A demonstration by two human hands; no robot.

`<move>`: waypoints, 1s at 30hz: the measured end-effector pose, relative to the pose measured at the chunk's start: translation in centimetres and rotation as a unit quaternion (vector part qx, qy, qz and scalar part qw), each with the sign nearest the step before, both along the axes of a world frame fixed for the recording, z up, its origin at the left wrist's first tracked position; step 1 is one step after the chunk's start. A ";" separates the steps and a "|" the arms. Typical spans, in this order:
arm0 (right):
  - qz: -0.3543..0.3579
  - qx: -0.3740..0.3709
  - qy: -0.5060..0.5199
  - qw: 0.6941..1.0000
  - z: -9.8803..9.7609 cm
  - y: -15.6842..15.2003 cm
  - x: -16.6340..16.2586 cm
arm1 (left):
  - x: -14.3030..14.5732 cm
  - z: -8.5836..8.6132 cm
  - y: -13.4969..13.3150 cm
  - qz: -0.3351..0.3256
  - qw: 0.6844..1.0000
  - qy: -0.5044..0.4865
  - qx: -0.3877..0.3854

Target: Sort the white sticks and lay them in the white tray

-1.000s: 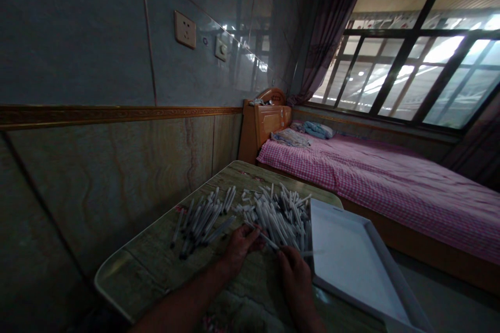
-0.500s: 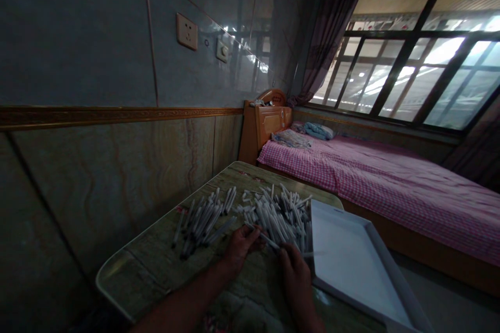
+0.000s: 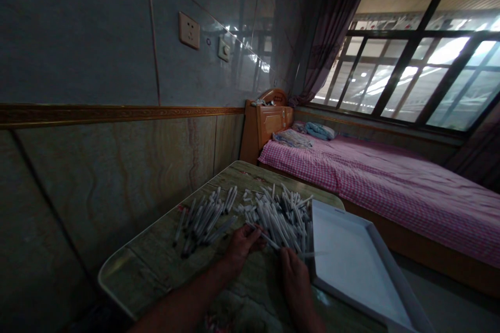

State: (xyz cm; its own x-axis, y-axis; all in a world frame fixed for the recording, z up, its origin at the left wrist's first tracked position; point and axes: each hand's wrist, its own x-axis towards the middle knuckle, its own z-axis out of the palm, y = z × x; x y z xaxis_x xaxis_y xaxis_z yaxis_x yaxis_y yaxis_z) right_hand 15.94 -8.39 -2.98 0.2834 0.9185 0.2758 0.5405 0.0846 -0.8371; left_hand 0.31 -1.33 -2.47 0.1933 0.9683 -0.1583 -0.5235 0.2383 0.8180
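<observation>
A slim whitish pen [image 3: 269, 241] is held slantwise between my two hands over the table. My left hand [image 3: 241, 245] pinches its upper left end. At its lower right end, my right hand [image 3: 296, 273] is closed, with the fingertips partly hidden. Just beyond my hands lies a large heap of similar pens [image 3: 277, 216]. To the left of my left hand is a second, smaller pile of pens with dark tips [image 3: 205, 218]. A few small white pieces [image 3: 247, 196] lie between the piles.
A shallow white box or lid [image 3: 351, 255] lies at the right of the green marbled table [image 3: 144, 265]. Behind the table stands a bed [image 3: 351, 166] with a pink checked sheet. A tiled wall [image 3: 117, 161] runs along the left.
My hands keep almost the same hold on the pen. The right hand has shifted very slightly down; the view has moved a little.
</observation>
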 end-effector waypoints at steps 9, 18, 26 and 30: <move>0.000 -0.021 0.022 1.000 0.2 -0.3 0.3 | 0.1 -0.4 0.2 0.003 1.000 0.012 0.016; -0.008 -0.036 -0.004 0.999 0.4 -0.1 0.3 | 0.0 -0.1 0.3 0.029 0.999 0.021 0.014; -0.038 -0.037 -0.007 0.999 0.0 -0.1 0.2 | -0.5 0.3 0.5 0.069 0.996 0.035 0.034; -0.026 -0.012 -0.005 1.000 0.1 -0.2 0.1 | -0.3 0.2 0.3 0.049 0.997 0.050 0.025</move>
State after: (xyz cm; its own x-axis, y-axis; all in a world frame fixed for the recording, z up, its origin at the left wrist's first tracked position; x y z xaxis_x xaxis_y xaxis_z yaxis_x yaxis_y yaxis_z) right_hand 16.02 -8.60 -2.83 0.3290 0.9088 0.2567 0.5515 0.0357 -0.8334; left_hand 0.03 -1.01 -2.29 0.0825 0.9889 -0.1236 -0.4583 0.1478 0.8764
